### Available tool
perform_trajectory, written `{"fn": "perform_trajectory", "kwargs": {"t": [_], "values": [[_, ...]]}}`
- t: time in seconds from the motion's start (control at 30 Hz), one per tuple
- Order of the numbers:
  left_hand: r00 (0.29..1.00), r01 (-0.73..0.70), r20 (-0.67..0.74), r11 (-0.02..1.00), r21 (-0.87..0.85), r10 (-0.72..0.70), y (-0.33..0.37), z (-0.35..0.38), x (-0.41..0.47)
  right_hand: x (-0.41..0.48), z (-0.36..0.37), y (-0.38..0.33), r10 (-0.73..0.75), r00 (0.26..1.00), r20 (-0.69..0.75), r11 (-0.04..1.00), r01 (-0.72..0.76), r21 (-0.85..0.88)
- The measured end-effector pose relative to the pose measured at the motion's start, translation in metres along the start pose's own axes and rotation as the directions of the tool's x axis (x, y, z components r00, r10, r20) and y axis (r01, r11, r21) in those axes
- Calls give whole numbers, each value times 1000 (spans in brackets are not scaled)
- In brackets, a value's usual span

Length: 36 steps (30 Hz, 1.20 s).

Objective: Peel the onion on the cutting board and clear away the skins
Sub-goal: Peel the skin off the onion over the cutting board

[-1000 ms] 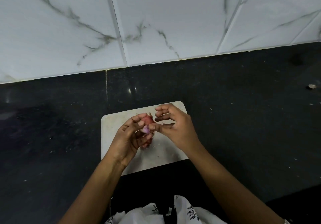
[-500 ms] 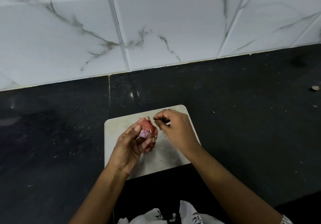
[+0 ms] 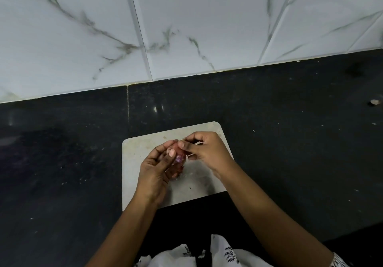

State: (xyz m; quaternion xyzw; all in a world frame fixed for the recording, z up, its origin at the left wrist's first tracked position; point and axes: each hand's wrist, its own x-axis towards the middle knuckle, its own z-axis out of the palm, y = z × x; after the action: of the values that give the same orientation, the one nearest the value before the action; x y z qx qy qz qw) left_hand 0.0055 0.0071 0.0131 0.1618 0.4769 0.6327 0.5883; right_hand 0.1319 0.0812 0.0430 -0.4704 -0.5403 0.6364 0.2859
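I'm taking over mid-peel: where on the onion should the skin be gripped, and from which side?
Pinch the loose skin at the far tip of the onion, coming from the right. The left hand cups the onion from the left above the cutting board, so only its right side is exposed, and the purple patch there suggests skin already lifted. The right hand pinches at that tip.

Your cutting board [image 3: 145, 155] sits mid-desk [image 3: 62, 163], near the front edge, w/ the tiled wall [image 3: 186, 28] behind. Over the board, the onion [image 3: 179, 159] is btwn your left hand [image 3: 154, 171] & right hand [image 3: 207, 150]. A small scrap [image 3: 374, 102] lies far right on the desk, well apart.
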Motion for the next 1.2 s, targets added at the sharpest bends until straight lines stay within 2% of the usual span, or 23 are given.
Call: {"fn": "perform_trajectory", "kwargs": {"t": [0.13, 0.3, 0.47, 0.6, 0.7, 0.9, 1.03, 1.1, 1.2], "values": [[998, 52, -31, 996, -68, -54, -4, 3, -3, -1, 1, 3, -26, 999, -29, 999, 27, 42], [990, 132, -31, 979, -157, -139, -5, 6, -8, -4, 2, 15, -130, 983, -131, 989, 119, -87], [996, 75, -36, 995, -61, -78, -2, 3, -8, -11, -8, 11, -143, 989, -40, 974, 134, -181], [999, 28, -42, 999, 20, -27, 3, 5, -6, -15, -13, -2, -249, 968, 12, 885, 232, -404], [999, 7, -42, 999, 32, -6, 5, 8, -5, -15, -14, -6, -297, 953, 54, 837, 287, -466], [1000, -12, -22, 987, 160, 15, 11, 7, -6, -14, -17, -5, -352, 935, 47, 831, 336, -444], [999, -16, -33, 983, 185, 22, 8, 7, -7, -13, -15, -2, -413, 911, 11, 805, 370, -463], [999, 7, -48, 986, 167, 2, 6, 8, -7, -12, -14, 1, -439, 898, -34, 806, 378, -455], [997, 56, -61, 995, 82, -51, 4, 8, -6, -10, -12, 2, -371, 925, -78, 862, 312, -399]]}}
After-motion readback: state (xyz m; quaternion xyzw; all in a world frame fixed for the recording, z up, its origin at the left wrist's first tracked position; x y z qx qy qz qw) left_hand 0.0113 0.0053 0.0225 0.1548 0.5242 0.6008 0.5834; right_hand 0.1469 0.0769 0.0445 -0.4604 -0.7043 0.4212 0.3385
